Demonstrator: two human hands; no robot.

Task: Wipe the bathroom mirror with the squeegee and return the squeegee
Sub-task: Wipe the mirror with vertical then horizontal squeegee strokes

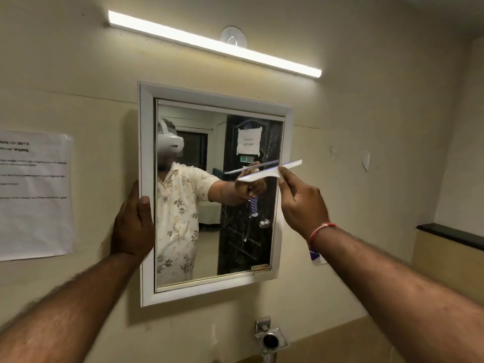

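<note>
In the head view, the left hand (133, 226) clamps the mirror (217, 195) by its white frame, thumb in front and fingers behind, probably to steady it. The right hand (301, 203) is closed around the squeegee (269, 172) handle, its blade just above the fingertips, against the glass near the right edge for wiping.

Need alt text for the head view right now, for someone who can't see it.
Right hand holds a white squeegee near the mirror's right edge, about halfway up, while the left hand grips the mirror's white frame on the left. A strip light glows above; a printed paper is on the wall to the left.
</note>
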